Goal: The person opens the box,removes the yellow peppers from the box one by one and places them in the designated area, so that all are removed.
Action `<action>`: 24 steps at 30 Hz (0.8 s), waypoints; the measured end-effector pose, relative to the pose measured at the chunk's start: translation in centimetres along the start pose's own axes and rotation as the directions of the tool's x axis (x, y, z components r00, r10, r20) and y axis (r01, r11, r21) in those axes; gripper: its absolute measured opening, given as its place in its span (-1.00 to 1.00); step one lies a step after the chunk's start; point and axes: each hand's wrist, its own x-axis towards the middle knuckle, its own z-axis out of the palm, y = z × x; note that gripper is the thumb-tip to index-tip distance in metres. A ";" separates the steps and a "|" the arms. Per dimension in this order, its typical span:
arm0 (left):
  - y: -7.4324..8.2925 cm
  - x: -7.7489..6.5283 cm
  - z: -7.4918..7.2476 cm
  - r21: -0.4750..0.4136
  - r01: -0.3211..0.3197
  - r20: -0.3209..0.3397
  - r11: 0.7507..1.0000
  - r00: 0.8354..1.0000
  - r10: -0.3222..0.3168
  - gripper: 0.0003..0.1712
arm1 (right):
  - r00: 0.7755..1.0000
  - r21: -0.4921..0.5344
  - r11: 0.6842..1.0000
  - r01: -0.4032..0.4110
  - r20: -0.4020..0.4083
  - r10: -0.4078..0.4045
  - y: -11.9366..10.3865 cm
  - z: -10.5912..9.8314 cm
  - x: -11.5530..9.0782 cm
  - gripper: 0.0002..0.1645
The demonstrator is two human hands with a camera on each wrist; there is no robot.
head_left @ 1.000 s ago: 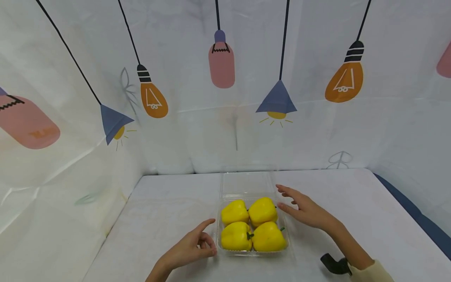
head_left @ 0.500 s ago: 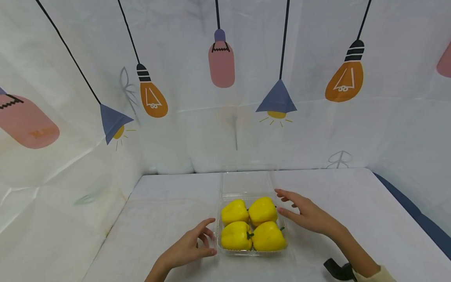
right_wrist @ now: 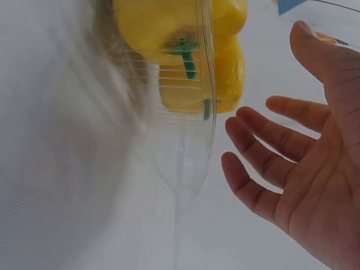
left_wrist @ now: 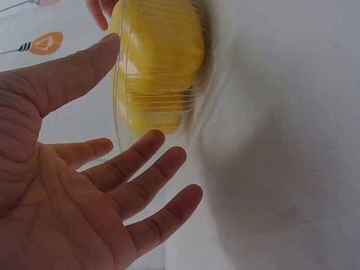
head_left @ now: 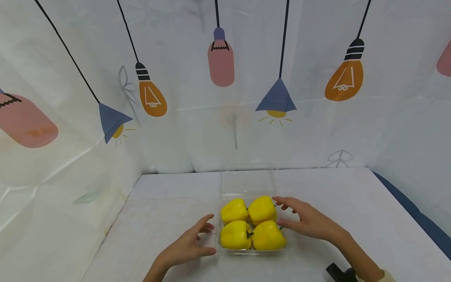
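Several yellow bell peppers point(head_left: 262, 210) with green stems sit in a clear plastic clamshell container point(head_left: 246, 252). Its lid point(head_left: 245, 182) lies folded back toward the wall. My left hand point(head_left: 184, 244) is beside the container's left wall, thumb and fingers spread apart, holding nothing. In the left wrist view, the left thumb point(left_wrist: 84, 67) reaches the container's rim; whether it touches cannot be told. On the other side, my right hand point(head_left: 306, 220) hovers by the right wall with loosely bent fingers. A gap shows between those fingers point(right_wrist: 264, 152) and the container in the right wrist view.
The container stands on a white-covered table point(head_left: 169, 207). Behind it hangs a white sheet point(head_left: 197, 137) printed with lamps and bulbs. A black object point(head_left: 340, 273) is near the right wrist and sleeve. Dark blue material point(head_left: 415, 211) borders the table's right edge.
My right hand has come down and slightly closer to the container's right side. The left hand's thumb and fingers have spread wider in nearly the same place. The peppers and container stay put.
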 end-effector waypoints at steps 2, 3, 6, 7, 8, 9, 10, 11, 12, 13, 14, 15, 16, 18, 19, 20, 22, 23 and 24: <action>-0.2 -0.1 0.0 -0.006 -0.016 0.009 1.000 1.000 0.016 0.00 | 1.000 -0.006 1.000 0.022 0.005 -0.022 0.0 0.1 -0.1 -0.18; -0.3 -0.1 0.0 -0.009 -0.023 0.013 1.000 1.000 0.023 -0.01 | 0.999 -0.010 0.999 0.033 0.006 -0.033 0.0 0.1 -0.2 -0.18; -0.7 -0.1 -0.1 -0.020 -0.045 0.025 0.999 0.999 0.046 -0.02 | 0.998 -0.018 0.998 0.057 0.009 -0.057 -0.1 0.2 -0.4 -0.17; -0.8 0.0 -0.1 -0.022 -0.051 0.028 0.998 0.998 0.052 -0.02 | 0.998 -0.019 0.998 0.059 0.012 -0.059 -0.1 0.2 -0.5 -0.16; -0.9 0.0 -0.1 -0.024 -0.057 0.033 0.998 0.998 0.058 -0.02 | 0.998 -0.021 0.998 0.059 0.015 -0.058 -0.2 0.3 -0.5 -0.16; -1.0 0.1 -0.1 -0.024 -0.063 0.036 0.998 0.997 0.064 -0.02 | 0.998 -0.024 0.998 0.055 0.017 -0.055 -0.2 0.3 -0.5 -0.15; -1.1 0.1 -0.2 -0.022 -0.067 0.040 0.997 0.997 0.068 -0.02 | 0.999 -0.024 0.998 0.050 0.019 -0.050 -0.3 0.3 -0.6 -0.15; -1.1 0.1 -0.2 -0.019 -0.068 0.044 0.997 0.997 0.069 -0.03 | 0.999 -0.028 0.999 0.046 0.020 -0.045 -0.3 0.4 -0.6 -0.15; -1.2 0.1 -0.2 -0.017 -0.067 0.049 0.998 0.997 0.068 -0.03 | 0.999 -0.031 0.999 0.041 0.020 -0.040 -0.4 0.4 -0.6 -0.15; -1.2 0.2 -0.2 -0.013 -0.064 0.053 0.998 0.997 0.064 -0.03 | 0.999 -0.033 0.999 0.037 0.020 -0.037 -0.5 0.4 -0.6 -0.15; -1.2 0.2 -0.3 -0.009 -0.059 0.056 0.998 0.997 0.059 -0.04 | 0.999 -0.035 0.999 0.034 0.021 -0.033 -0.5 0.4 -0.7 -0.15; -1.2 0.2 -0.3 -0.005 -0.053 0.060 0.999 0.997 0.054 -0.04 | 0.999 -0.037 0.999 0.029 0.022 -0.029 -0.6 0.5 -0.7 -0.15; -1.3 0.2 -0.3 -0.004 -0.048 0.064 0.999 0.997 0.048 -0.04 | 0.999 -0.039 0.999 0.025 0.024 -0.024 -0.6 0.5 -0.8 -0.15; -1.2 0.2 -0.3 -0.004 -0.039 0.071 0.999 0.997 0.039 -0.05 | 0.999 -0.037 0.999 0.015 0.029 -0.014 -0.7 0.6 -0.8 -0.16; -1.2 0.2 -0.4 -0.004 -0.034 0.074 0.999 0.997 0.035 -0.05 | 0.999 -0.036 0.999 0.009 0.032 -0.008 -0.8 0.7 -0.8 -0.17; -1.2 0.1 -0.4 -0.004 -0.031 0.076 1.000 0.997 0.031 -0.05 | 0.999 -0.035 0.999 0.003 0.035 -0.002 -0.8 0.7 -0.9 -0.19; -1.1 0.1 -0.4 -0.001 -0.026 0.078 1.000 0.997 0.026 -0.05 | 0.999 -0.031 1.000 -0.001 0.039 0.002 -0.9 0.9 -0.9 -0.21; -1.1 0.1 -0.4 0.005 -0.023 0.078 1.000 0.997 0.023 -0.05 | 0.999 -0.029 1.000 0.000 0.040 0.001 -0.9 0.9 -0.9 -0.21; -1.0 0.1 -0.4 0.009 -0.021 0.078 1.000 0.997 0.020 -0.05 | 0.999 -0.028 1.000 0.001 0.042 0.000 -1.0 1.0 -0.9 -0.22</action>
